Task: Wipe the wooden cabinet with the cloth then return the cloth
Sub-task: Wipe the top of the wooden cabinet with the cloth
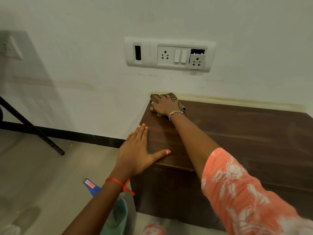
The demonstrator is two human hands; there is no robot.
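The dark wooden cabinet (237, 136) stands against the white wall, its top filling the right half of the view. A checked brown cloth (172, 96) lies bunched at the cabinet's far left corner by the wall. My right hand (164, 105) presses flat on the cloth, covering most of it. My left hand (138, 153) rests flat on the near left edge of the cabinet top, fingers spread, holding nothing.
A white switch and socket panel (169, 54) sits on the wall above the cabinet. A blue spray bottle (92, 186) and a green bucket (118, 216) stand on the floor beside the cabinet's left side. A black metal leg (33, 131) slants at the left.
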